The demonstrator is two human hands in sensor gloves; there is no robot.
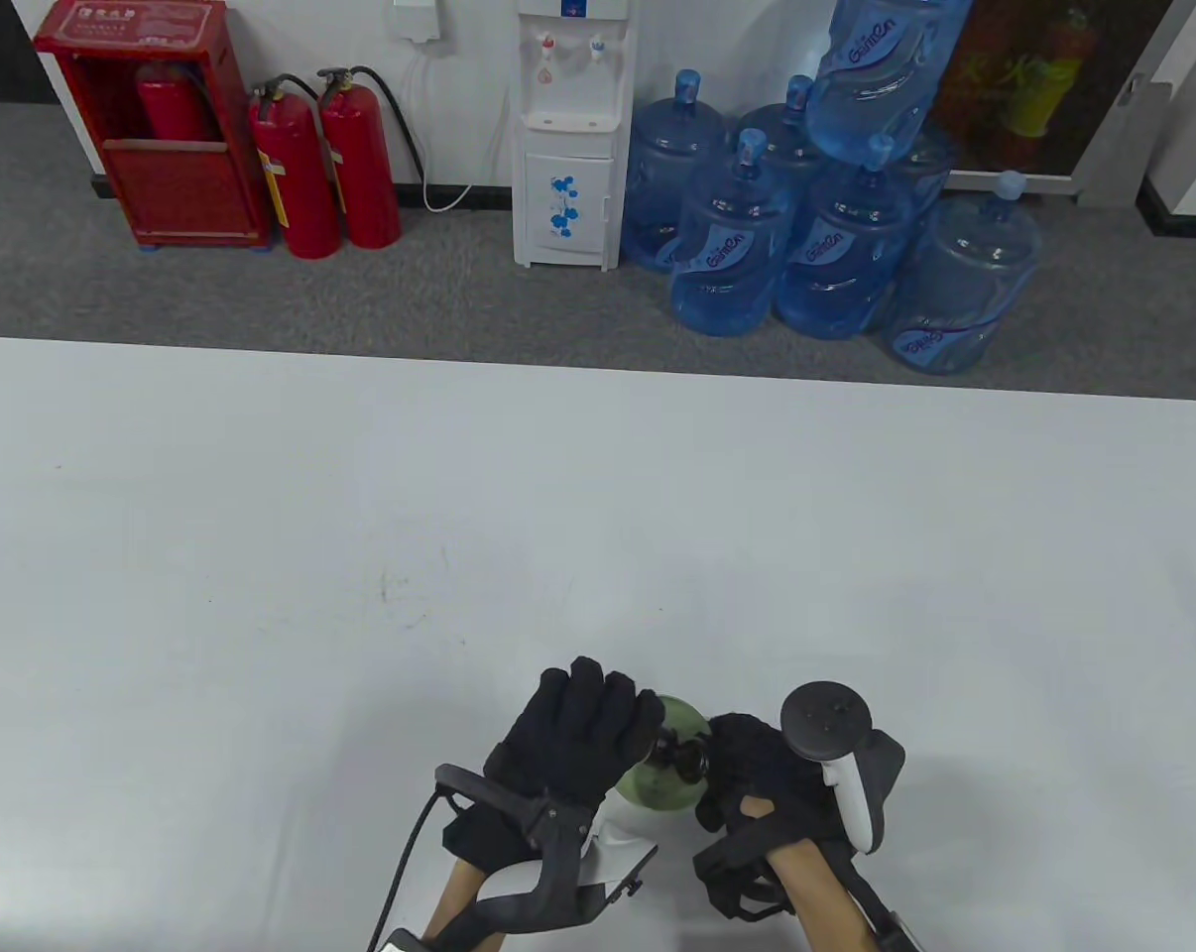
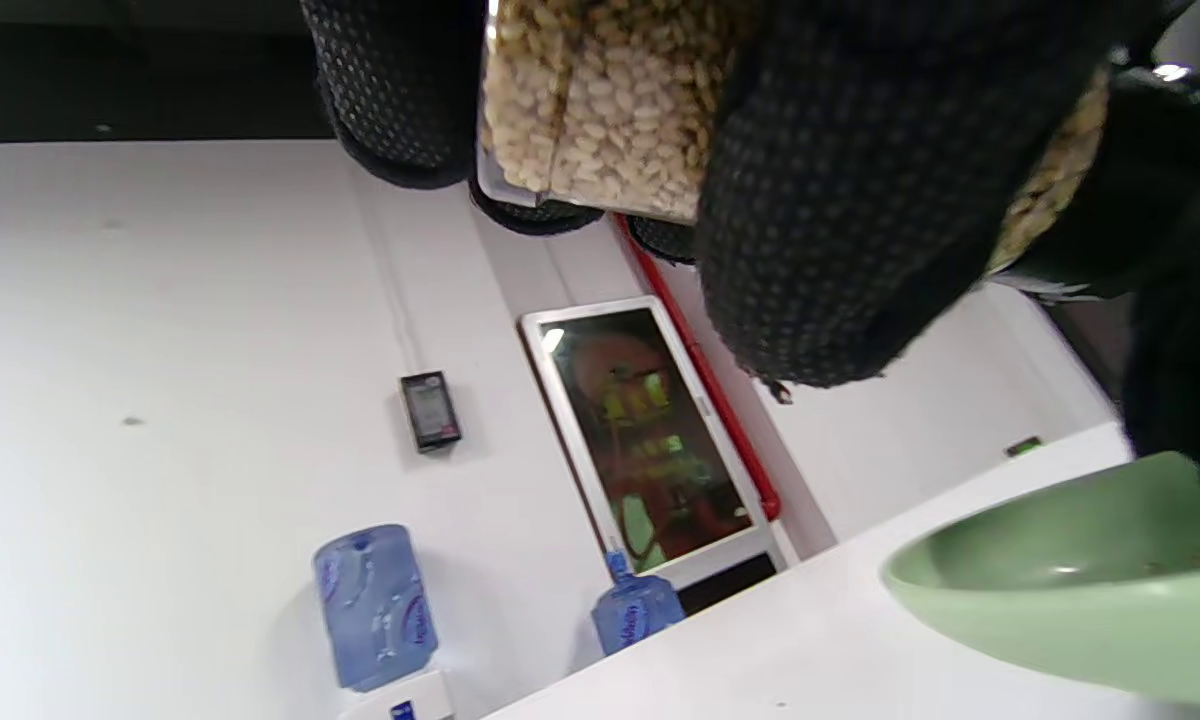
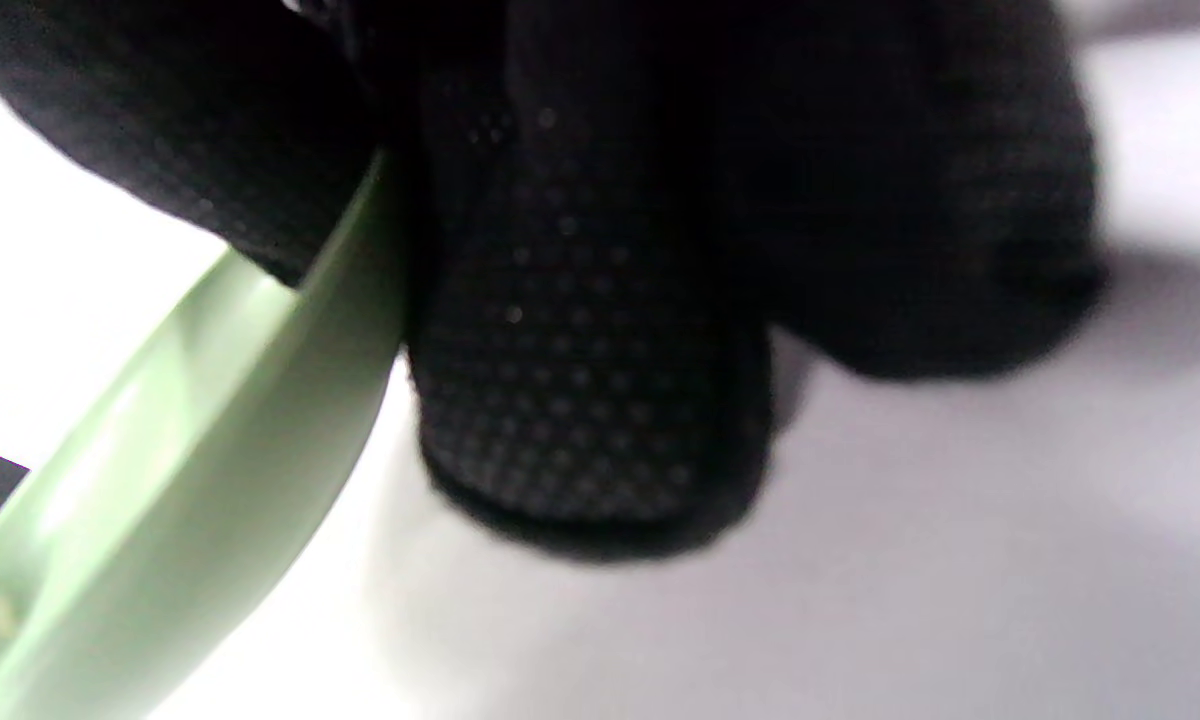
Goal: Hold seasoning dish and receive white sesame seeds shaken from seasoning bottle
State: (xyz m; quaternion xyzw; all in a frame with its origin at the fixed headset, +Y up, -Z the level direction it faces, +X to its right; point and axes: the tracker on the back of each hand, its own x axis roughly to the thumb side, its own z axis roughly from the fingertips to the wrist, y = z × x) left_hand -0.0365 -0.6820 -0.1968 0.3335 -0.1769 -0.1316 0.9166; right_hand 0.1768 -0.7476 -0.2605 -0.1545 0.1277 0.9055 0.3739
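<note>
A pale green seasoning dish (image 1: 657, 788) is at the table's near edge, between my hands. My left hand (image 1: 598, 719) grips a clear seasoning bottle full of white sesame seeds (image 2: 600, 110) and holds it above the dish (image 2: 1060, 590). In the table view the bottle is mostly hidden under that hand; only its dark end (image 1: 683, 756) shows over the dish. My right hand (image 1: 752, 769) holds the dish by its right rim. In the right wrist view its gloved fingers (image 3: 580, 380) press on the green rim (image 3: 210, 450). A few seeds lie in the dish.
The white table (image 1: 558, 496) stretches far and to both sides. Beyond its far edge are blue water jugs (image 1: 816, 238), a white water dispenser (image 1: 570, 139) and red fire extinguishers (image 1: 325, 159) on the floor.
</note>
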